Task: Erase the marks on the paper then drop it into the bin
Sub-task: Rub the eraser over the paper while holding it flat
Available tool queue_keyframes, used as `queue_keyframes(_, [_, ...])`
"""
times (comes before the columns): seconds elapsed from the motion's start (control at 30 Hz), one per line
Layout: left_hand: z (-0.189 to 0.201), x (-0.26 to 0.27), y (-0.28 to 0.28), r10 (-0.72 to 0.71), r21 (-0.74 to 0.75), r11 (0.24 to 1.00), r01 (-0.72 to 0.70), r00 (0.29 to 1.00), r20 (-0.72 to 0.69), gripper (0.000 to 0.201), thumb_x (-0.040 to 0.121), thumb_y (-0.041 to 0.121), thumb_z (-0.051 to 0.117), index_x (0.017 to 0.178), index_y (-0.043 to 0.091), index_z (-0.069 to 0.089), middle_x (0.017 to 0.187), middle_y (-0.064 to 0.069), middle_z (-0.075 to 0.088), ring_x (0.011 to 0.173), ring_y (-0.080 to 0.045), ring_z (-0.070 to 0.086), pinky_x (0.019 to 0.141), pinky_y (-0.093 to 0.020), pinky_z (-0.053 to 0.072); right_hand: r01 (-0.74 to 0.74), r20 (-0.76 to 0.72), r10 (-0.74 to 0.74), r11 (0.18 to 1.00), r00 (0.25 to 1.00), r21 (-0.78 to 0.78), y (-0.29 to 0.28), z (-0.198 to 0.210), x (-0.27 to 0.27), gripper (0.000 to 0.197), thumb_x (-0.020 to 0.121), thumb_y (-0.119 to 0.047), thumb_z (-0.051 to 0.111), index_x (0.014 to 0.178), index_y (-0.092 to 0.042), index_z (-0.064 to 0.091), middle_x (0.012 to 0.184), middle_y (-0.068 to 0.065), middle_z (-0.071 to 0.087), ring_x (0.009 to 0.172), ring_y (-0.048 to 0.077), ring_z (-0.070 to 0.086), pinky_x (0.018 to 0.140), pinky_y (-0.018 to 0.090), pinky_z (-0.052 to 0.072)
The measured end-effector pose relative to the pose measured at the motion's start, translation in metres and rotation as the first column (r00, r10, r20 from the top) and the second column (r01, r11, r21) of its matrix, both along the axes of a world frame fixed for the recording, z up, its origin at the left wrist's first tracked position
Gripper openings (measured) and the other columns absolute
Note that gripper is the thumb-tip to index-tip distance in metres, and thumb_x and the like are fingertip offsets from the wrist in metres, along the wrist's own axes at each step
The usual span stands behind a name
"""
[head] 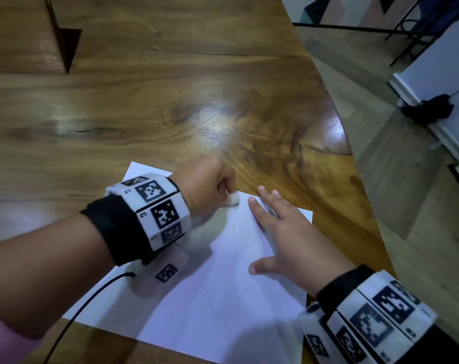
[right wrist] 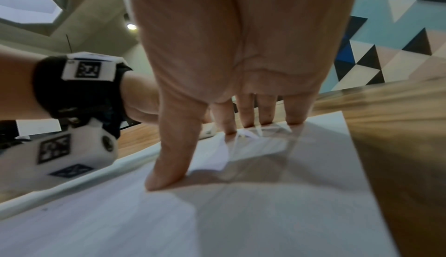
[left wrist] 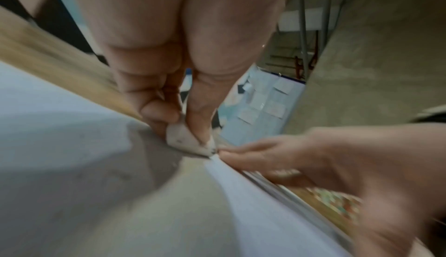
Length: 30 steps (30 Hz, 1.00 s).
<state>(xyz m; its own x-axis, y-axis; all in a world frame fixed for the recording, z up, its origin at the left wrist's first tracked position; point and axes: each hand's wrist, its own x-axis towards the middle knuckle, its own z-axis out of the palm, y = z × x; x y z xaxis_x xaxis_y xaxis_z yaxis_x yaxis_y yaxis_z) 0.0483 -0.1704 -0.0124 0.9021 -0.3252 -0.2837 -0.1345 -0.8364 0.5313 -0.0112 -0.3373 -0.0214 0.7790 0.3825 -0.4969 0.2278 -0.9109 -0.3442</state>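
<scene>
A white sheet of paper lies on the wooden table in front of me. My left hand pinches a small white eraser and holds it against the paper's far edge; in the left wrist view the eraser has dark smudges on it. My right hand lies flat with straight, spread fingers on the right part of the sheet, and the right wrist view shows its fingertips and thumb pressed on the paper. Only faint marks show on the sheet. No bin is in view.
The table's curved right edge runs close to my right hand, with floor beyond. A dark bundle lies on the floor by a white wall base. A black cable trails from my left wristband across the paper's near-left corner.
</scene>
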Motion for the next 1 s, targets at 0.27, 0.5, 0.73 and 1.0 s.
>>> queue_keyframes(0.27, [0.002,-0.005,-0.001,-0.065,-0.004,0.998,0.065,0.997,-0.046,0.008,0.074,0.015,0.070,0.082,0.012,0.068,0.061,0.008,0.055,0.054,-0.006,0.047,0.047,-0.005,0.034,0.036,0.015,-0.036,0.999,0.999,-0.012,0.007,-0.002,-0.002,0.109,0.071,-0.049,0.072,0.148,-0.024,-0.002,0.155,-0.008,-0.022,0.143,0.010,-0.018,0.119,0.032,0.005])
queue_keyframes(0.5, [0.002,-0.007,-0.004,-0.090,-0.001,0.996,0.090,0.996,-0.019,0.009,0.075,0.016,0.068,0.082,0.011,0.068,0.055,0.013,0.046,0.052,-0.004,0.042,0.050,-0.001,0.035,0.041,0.006,-0.041,0.999,0.999,-0.026,0.008,0.000,-0.002,0.110,0.071,-0.048,0.072,0.148,-0.024,-0.002,0.155,-0.008,-0.022,0.143,0.010,-0.018,0.119,0.033,0.006])
queue_keyframes(0.73, [0.001,-0.003,-0.004,-0.007,0.006,1.000,0.006,1.000,0.021,0.010,0.076,0.012,0.065,0.086,0.009,0.067,0.057,0.014,0.044,0.060,-0.010,0.045,0.048,-0.013,0.033,0.032,0.005,-0.032,0.999,0.999,-0.029,0.009,0.000,-0.002,0.110,0.071,-0.048,0.072,0.148,-0.022,-0.002,0.155,-0.006,-0.021,0.143,0.012,-0.019,0.119,0.034,0.004])
queue_keyframes(1.0, [0.003,-0.003,-0.003,0.055,0.018,0.998,-0.056,0.997,0.057,0.012,0.077,0.013,0.065,0.088,0.009,0.067,0.066,0.003,0.050,0.071,-0.016,0.047,0.063,-0.020,0.036,0.028,0.004,-0.028,0.998,1.000,-0.048,0.010,0.001,-0.002,0.110,0.071,-0.048,0.072,0.148,-0.022,-0.002,0.155,-0.006,-0.022,0.143,0.013,-0.018,0.119,0.034,0.005])
